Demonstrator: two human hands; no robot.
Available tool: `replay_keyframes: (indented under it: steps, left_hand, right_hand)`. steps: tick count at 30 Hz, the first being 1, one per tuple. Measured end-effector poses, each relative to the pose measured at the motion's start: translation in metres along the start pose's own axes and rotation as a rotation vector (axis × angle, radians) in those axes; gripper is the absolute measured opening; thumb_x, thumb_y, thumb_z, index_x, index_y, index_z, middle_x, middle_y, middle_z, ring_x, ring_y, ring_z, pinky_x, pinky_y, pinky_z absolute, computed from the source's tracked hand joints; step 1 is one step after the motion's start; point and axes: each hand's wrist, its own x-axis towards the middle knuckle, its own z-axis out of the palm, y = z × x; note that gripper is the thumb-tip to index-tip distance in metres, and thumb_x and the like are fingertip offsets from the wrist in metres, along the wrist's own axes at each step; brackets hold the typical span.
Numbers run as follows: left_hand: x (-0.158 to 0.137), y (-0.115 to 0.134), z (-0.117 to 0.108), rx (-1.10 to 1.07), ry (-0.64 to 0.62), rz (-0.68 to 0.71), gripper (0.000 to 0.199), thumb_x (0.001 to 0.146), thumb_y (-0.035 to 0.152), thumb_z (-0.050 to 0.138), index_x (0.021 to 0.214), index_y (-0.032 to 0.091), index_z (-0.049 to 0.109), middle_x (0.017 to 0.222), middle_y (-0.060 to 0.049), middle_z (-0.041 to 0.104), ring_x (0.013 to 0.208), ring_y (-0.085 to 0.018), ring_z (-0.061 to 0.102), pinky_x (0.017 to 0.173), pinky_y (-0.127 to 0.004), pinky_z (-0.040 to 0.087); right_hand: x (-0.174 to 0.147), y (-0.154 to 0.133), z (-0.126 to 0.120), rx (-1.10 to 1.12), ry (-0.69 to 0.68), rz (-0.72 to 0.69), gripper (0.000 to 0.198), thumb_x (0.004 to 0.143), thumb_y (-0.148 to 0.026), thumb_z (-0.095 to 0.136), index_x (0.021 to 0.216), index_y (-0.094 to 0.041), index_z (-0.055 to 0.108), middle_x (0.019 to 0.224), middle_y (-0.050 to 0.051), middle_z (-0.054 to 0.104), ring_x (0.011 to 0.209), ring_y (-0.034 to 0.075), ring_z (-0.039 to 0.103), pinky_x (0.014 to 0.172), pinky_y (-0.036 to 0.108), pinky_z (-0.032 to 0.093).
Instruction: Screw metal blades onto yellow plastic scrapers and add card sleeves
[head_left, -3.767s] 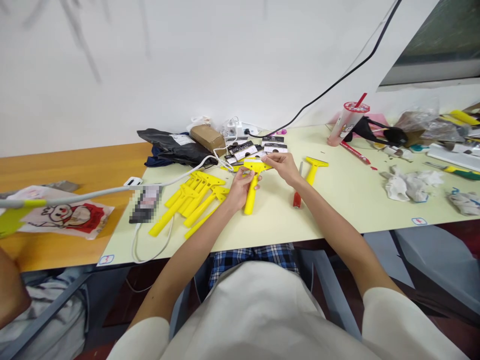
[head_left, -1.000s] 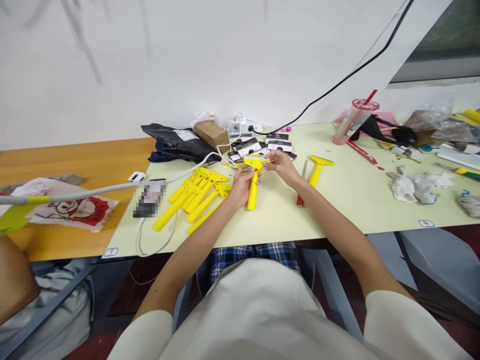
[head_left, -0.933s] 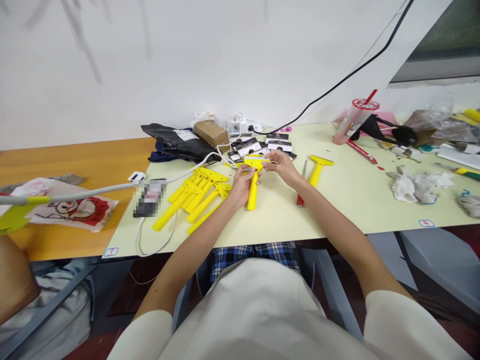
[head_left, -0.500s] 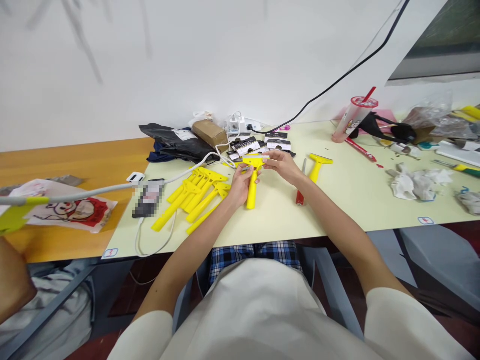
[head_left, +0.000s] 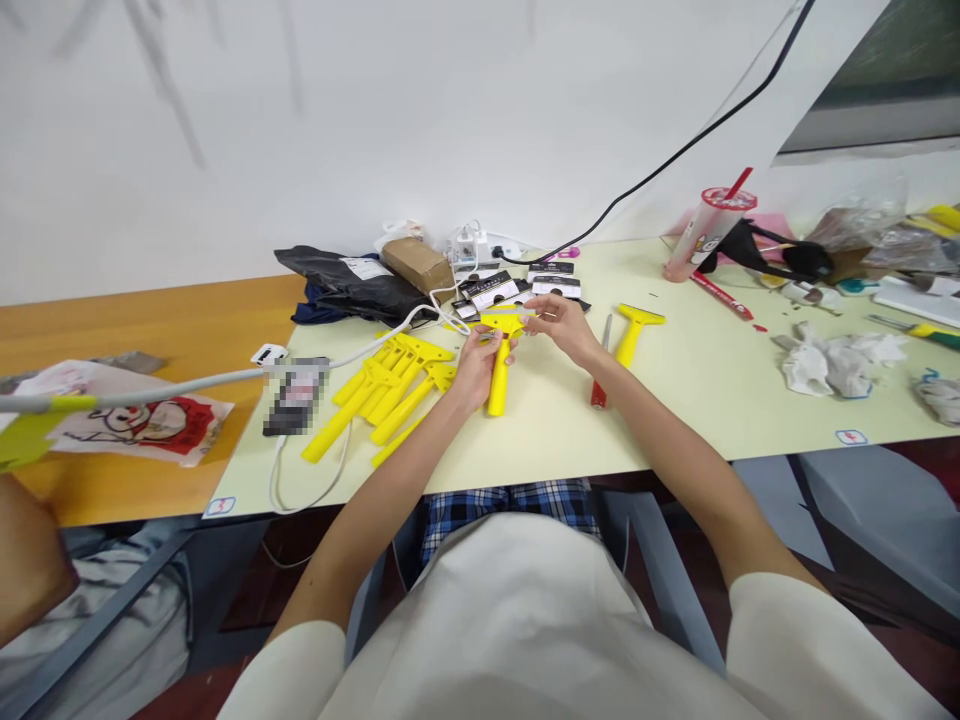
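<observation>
A yellow scraper point(head_left: 497, 385) is upright in front of me, its wide head at the top and its handle pointing down toward me. My left hand point(head_left: 477, 368) is closed round it just below the head. At the head's right end, the fingertips of my right hand point(head_left: 562, 325) pinch its corner; whether a small part sits between them is hidden. Left of my hands lies a pile of several yellow scrapers point(head_left: 390, 390). Past my right wrist another yellow scraper point(head_left: 631, 338) rests beside a screwdriver with a red handle point(head_left: 598, 393).
Black-and-white packaging cards point(head_left: 491, 290), a brown box point(head_left: 420, 265) and a black plastic bag point(head_left: 352, 285) lie at the back. A white cable and a phone point(head_left: 296, 395) are on the left. Rightward stand a drink cup point(head_left: 709, 235) and crumpled tissues point(head_left: 832, 362). Another person's arm point(head_left: 30, 560) shows at far left.
The scraper and both my hands have shifted slightly left and up. My right fingers remain at the head's right end, and the grip looks much the same.
</observation>
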Motion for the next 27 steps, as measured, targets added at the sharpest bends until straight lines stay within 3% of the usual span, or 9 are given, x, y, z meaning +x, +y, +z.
replay_keyframes:
  steps: [3,7,10,14,22,27]
  left_hand:
    - [0.0,0.003,0.003,0.001,0.01,0.003,0.038,0.079,0.012,0.086,0.099,0.023,0.055,0.102,-0.002,0.067,0.087,-0.016,0.069,0.062,-0.024,0.043]
    - [0.001,0.009,0.005,-0.022,0.028,0.034,0.036,0.081,0.012,0.086,0.1,0.023,0.057,0.099,-0.002,0.067,0.084,-0.015,0.068,0.061,-0.024,0.042]
    - [0.002,0.013,0.003,-0.051,0.005,0.062,0.036,0.081,0.011,0.087,0.099,0.023,0.058,0.097,-0.001,0.066,0.085,-0.015,0.069,0.06,-0.023,0.042]
    - [0.003,0.014,0.003,-0.058,0.016,0.071,0.035,0.081,0.011,0.086,0.098,0.022,0.059,0.097,-0.001,0.065,0.086,-0.015,0.069,0.061,-0.023,0.043]
    - [0.001,0.011,0.005,-0.056,-0.009,0.051,0.04,0.079,0.011,0.087,0.1,0.023,0.056,0.098,-0.002,0.066,0.086,-0.016,0.07,0.062,-0.024,0.043]
    - [0.002,0.007,0.001,-0.046,-0.048,0.036,0.038,0.082,0.014,0.087,0.102,0.023,0.056,0.099,-0.002,0.066,0.087,-0.016,0.07,0.061,-0.023,0.045]
  right_hand:
    - [0.003,0.006,-0.001,-0.013,-0.007,-0.009,0.055,0.073,-0.064,0.096,0.104,-0.023,0.077,0.096,0.003,0.075,0.08,0.02,0.076,0.073,0.034,0.064]
    - [0.009,0.02,-0.008,-0.112,0.047,-0.042,0.058,0.094,-0.08,0.067,0.106,-0.023,0.073,0.096,0.007,0.078,0.085,0.022,0.077,0.074,0.035,0.062]
    - [0.012,0.033,-0.019,-0.418,0.055,-0.162,0.043,0.101,-0.064,0.065,0.104,-0.022,0.073,0.099,0.01,0.078,0.089,0.024,0.073,0.081,0.038,0.06]
    - [0.013,0.045,-0.026,-0.832,-0.1,-0.239,0.016,0.093,-0.03,0.074,0.104,-0.018,0.078,0.105,0.013,0.076,0.094,0.028,0.069,0.089,0.042,0.055]
    - [0.015,0.051,-0.024,-0.883,-0.196,-0.218,0.011,0.092,-0.019,0.068,0.095,-0.018,0.078,0.091,0.008,0.077,0.079,0.023,0.068,0.075,0.034,0.049]
    - [0.015,0.053,-0.024,-0.927,-0.184,-0.232,0.01,0.093,-0.018,0.065,0.096,-0.017,0.074,0.095,0.012,0.073,0.089,0.028,0.066,0.081,0.038,0.049]
